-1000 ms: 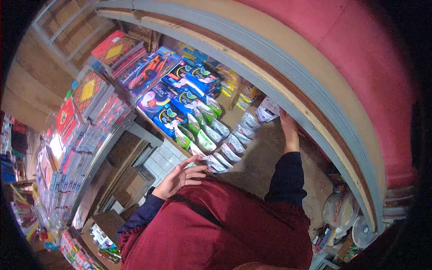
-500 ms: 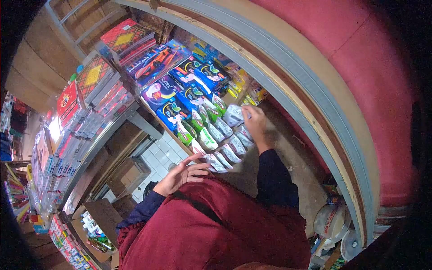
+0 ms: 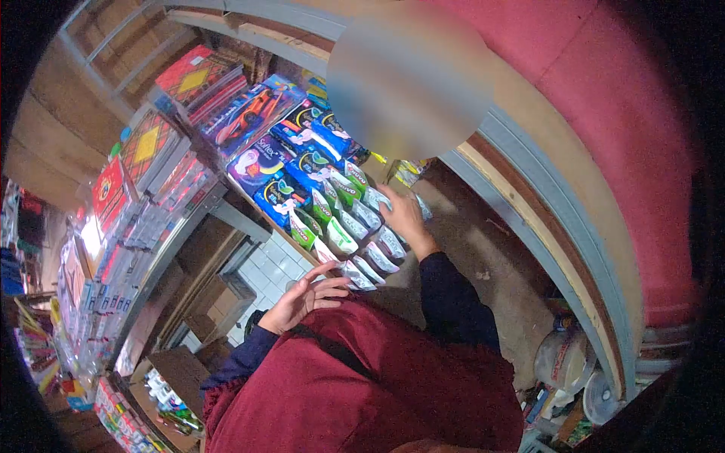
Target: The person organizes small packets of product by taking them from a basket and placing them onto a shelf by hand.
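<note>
A white packet point(image 3: 380, 198) is being grasped by the right hand point(image 3: 404, 219) at the far end of the packet row point(image 3: 355, 241) on the shelf point(image 3: 453, 264), lined up with its neighbours; the left hand point(image 3: 302, 296) is being held released, fingers spread, near the row's close end.

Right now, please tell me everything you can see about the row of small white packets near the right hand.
The row of small white packets stands on the shelf edge, each upright and leaning on the next, running diagonally toward the person. They look like soft, glossy plastic pouches, white with dark printing too small to read. Green and white packets stand in a parallel row beside them. The right hand rests on the far end of the row; the left hand is open near its close end.
</note>
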